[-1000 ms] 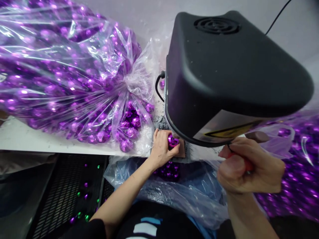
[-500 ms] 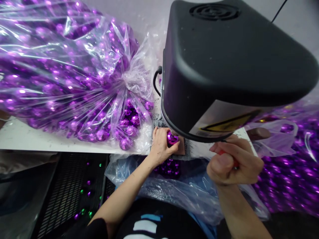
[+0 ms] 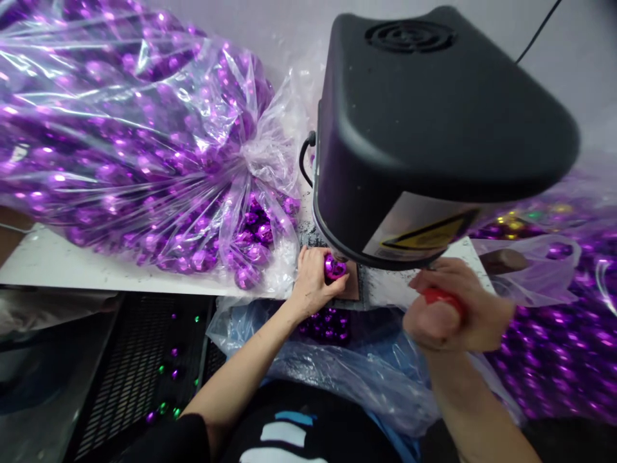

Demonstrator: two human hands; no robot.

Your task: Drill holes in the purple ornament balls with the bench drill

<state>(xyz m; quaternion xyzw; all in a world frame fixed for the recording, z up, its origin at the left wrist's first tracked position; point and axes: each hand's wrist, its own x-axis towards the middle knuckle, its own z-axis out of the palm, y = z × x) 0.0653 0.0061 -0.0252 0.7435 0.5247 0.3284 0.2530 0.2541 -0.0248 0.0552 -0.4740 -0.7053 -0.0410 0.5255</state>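
Note:
My left hand (image 3: 312, 283) is closed around a shiny purple ball (image 3: 335, 265), pressing it down on a small brown board (image 3: 351, 284) beneath the machine. Fingers of my right hand (image 3: 456, 308) wrap a red knob (image 3: 441, 303), slightly blurred by motion. Above both hands looms a black machine head (image 3: 434, 122) with a round vent on top and a yellow warning label. The underside of the machine, over the ball, is hidden from view.
A big clear bag (image 3: 120, 148) of purple balls lies on the white table (image 3: 96, 267). Another plastic bag (image 3: 559, 347) of purple balls is at right. Clear plastic (image 3: 347, 373) holding purple balls hangs below the table edge. Small beads dot a black grating (image 3: 130, 366).
My right hand has shifted on the knob, and more red shows now. The left hand still holds the ball in the same place. The whole view has moved slightly.

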